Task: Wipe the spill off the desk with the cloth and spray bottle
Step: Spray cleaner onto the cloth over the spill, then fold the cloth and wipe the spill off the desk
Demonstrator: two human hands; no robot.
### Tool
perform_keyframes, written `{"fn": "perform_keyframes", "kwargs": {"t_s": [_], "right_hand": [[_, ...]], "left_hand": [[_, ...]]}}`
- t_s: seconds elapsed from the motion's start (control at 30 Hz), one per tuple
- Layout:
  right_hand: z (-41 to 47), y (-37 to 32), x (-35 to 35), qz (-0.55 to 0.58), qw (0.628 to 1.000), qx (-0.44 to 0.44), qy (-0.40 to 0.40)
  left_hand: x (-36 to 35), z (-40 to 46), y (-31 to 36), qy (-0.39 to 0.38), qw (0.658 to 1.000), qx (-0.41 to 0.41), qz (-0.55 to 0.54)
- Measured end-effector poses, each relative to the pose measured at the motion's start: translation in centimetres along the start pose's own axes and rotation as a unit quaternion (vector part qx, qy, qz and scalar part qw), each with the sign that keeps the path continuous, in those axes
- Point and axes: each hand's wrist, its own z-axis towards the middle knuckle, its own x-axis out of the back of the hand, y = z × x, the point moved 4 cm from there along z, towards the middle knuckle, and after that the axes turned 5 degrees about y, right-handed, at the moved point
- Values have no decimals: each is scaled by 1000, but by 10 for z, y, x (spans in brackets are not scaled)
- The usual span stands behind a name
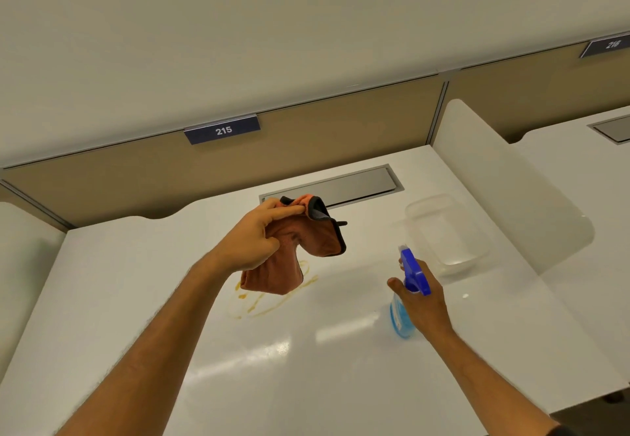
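My left hand (257,234) grips an orange cloth (289,265) with a dark edge and holds it up above the white desk (170,299). The cloth hangs over a yellowish-brown spill (269,309) smeared in loops on the desk, and hides part of it. My right hand (421,302) is wrapped around the neck of a spray bottle (402,319) with a blue trigger head and pale blue liquid. The bottle's base is at the desk surface, to the right of the spill.
A clear plastic container (446,231) sits behind the bottle at the right. A metal cable flap (354,183) lies in the desk near the back panel, labelled 215. A translucent divider (504,176) bounds the desk on the right; another divider stands at the left.
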Motion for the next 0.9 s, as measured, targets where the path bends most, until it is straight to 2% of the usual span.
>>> {"fn": "perform_keyframes", "kwargs": {"t_s": [0.3, 0.4, 0.5, 0.57, 0.6, 0.67, 0.77, 0.83, 0.9], "right_hand": [[-35, 10, 6, -49, 997, -64, -16], [-55, 34, 9, -143, 976, -165, -23], [-76, 50, 1, -205, 934, -277, -92], [-83, 34, -20, -203, 920, -283, -179], [-83, 17, -34, -186, 923, -258, -215], [-77, -27, -64, -118, 952, -152, -238], [-67, -96, -98, -53, 982, 35, -179], [-64, -127, -116, -86, 973, 142, -162], [-60, -140, -132, -161, 951, 201, -173]], "left_hand": [[8, -9, 2, -11, 999, -27, -21], [11, -14, -3, -19, 999, -28, -28], [12, -19, -9, -30, 999, -28, -20], [9, -24, -12, -44, 998, -30, -20], [6, -26, -12, -53, 998, -29, -19], [1, -31, -13, -67, 997, -30, -16], [-7, -38, -17, -84, 996, -36, 2], [-13, -41, -20, -97, 995, -32, 17], [-18, -43, -23, -111, 993, -31, 10]]}}
